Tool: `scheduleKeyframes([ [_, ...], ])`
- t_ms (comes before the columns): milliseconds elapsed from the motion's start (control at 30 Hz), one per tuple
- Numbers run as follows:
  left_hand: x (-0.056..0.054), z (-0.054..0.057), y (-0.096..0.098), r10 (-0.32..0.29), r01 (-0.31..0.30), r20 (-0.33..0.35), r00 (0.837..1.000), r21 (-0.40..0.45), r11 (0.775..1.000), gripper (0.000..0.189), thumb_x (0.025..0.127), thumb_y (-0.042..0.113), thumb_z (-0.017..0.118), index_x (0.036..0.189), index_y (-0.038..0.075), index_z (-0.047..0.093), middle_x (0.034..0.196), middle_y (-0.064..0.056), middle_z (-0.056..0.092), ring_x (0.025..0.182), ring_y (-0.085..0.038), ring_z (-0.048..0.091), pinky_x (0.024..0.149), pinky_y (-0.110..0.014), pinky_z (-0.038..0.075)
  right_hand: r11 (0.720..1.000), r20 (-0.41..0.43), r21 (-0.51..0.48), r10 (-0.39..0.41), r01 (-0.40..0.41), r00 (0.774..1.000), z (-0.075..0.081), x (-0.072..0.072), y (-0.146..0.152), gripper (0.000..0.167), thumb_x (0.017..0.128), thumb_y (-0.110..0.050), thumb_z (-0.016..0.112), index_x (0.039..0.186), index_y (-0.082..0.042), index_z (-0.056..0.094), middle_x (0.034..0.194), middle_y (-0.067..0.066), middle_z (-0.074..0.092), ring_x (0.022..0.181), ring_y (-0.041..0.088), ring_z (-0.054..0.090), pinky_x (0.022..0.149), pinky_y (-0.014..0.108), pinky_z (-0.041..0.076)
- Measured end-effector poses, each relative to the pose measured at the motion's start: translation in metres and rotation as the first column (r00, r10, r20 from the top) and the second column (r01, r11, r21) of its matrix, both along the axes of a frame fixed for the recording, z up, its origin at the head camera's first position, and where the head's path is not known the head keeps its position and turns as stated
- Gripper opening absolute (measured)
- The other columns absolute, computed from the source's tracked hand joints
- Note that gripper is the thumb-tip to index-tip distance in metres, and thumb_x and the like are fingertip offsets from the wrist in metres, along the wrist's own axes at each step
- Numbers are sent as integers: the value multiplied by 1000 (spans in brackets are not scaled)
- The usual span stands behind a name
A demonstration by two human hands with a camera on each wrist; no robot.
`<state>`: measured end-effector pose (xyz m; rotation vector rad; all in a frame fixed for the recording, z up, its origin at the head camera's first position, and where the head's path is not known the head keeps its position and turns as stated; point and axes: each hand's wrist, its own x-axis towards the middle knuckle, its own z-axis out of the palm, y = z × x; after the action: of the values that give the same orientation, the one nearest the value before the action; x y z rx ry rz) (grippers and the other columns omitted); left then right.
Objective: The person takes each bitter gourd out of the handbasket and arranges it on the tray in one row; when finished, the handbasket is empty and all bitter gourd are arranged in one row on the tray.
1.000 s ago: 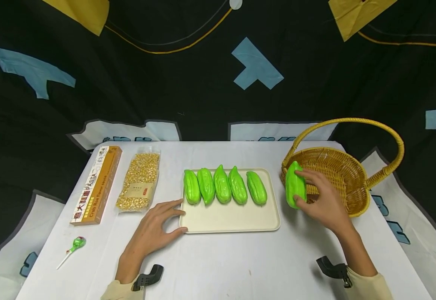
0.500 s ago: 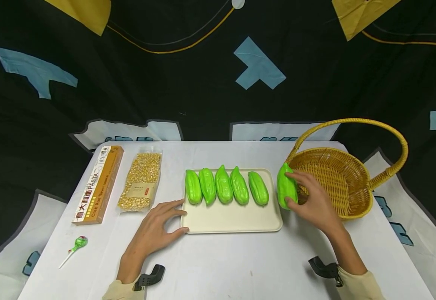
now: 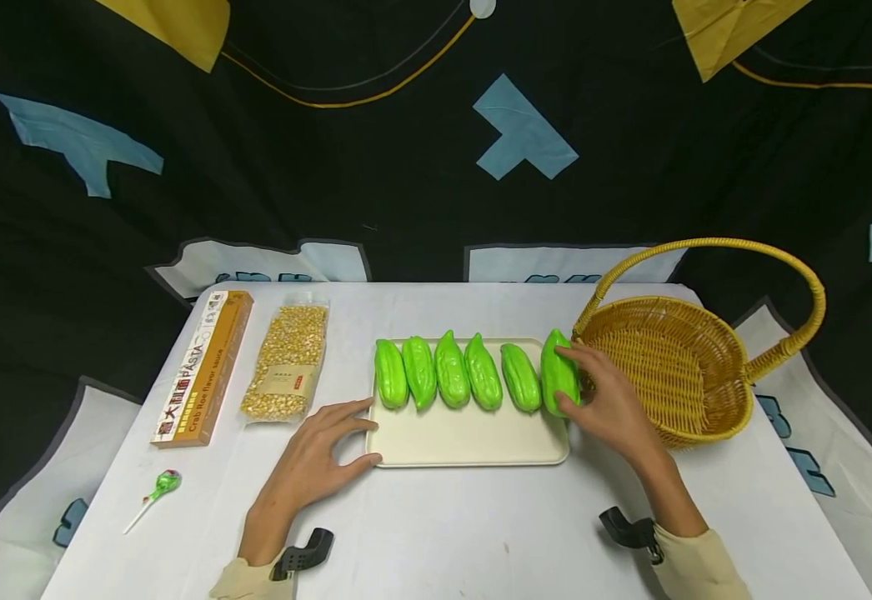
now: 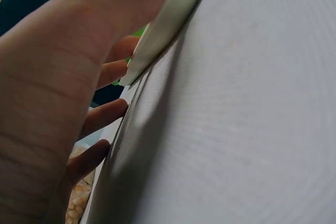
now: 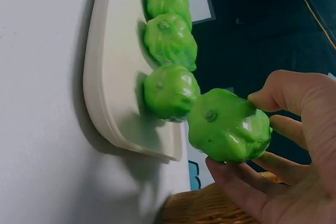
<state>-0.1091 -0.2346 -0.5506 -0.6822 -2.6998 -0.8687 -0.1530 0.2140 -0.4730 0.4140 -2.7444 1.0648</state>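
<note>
My right hand (image 3: 610, 398) pinches a bright green, ribbed bitter melon (image 3: 558, 375) between thumb and fingertips, over the right end of the cream tray (image 3: 466, 446). In the right wrist view the held bitter melon (image 5: 226, 127) shows its stem end, right beside the last one in the row (image 5: 170, 93). Several similar bitter melons (image 3: 452, 371) lie side by side along the tray's back half, pointed ends away from me. My left hand (image 3: 312, 454) rests at the tray's left edge with fingers loosely spread; in the left wrist view its thumb (image 4: 131, 3) lies against the tray's rim (image 4: 165, 27).
A wicker basket (image 3: 736, 417) with a tall arched handle stands right of the tray. To the left lie a bag of corn kernels (image 3: 289, 342), a pasta box (image 3: 207, 367) and a green-wrapped lollipop (image 3: 160, 490). A dark printed cloth (image 3: 331, 183) hangs behind the table.
My right hand has carried the bitter melon leftward from the basket's near rim to the tray's right end. The left hand has stayed at the tray's edge; the view has shifted slightly.
</note>
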Motion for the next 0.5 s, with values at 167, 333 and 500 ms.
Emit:
scheduleKeyframes([
  [167, 0, 0, 0, 4, -4, -3, 1000, -5, 1000, 46, 83, 43, 93, 121, 21, 80, 154, 0, 63, 139, -30, 59, 116, -54, 47, 1000, 29, -1, -19, 19, 999, -3, -4, -4, 67, 86, -5, 82, 149, -4, 61, 159, 30, 48, 145, 54, 48, 109, 68, 52],
  [333, 0, 1, 0, 4, -4, 0, 1000, -6, 1000, 46, 83, 43, 93, 121, 20, 80, 154, 0, 63, 139, -30, 59, 116, -55, 48, 999, 46, 32, -25, 23, 999, -3, -8, -9, 66, 88, -5, 80, 151, -1, 59, 160, 32, 47, 147, 54, 44, 114, 68, 47],
  [500, 1, 2, 1, 6, -6, 5, 1000, -9, 1000, 47, 83, 43, 92, 121, 19, 80, 155, 0, 62, 139, -30, 59, 116, -55, 47, 997, 77, 63, -53, 48, 996, -5, -11, -13, 66, 90, -8, 77, 152, -1, 58, 161, 33, 45, 151, 55, 39, 120, 70, 39],
])
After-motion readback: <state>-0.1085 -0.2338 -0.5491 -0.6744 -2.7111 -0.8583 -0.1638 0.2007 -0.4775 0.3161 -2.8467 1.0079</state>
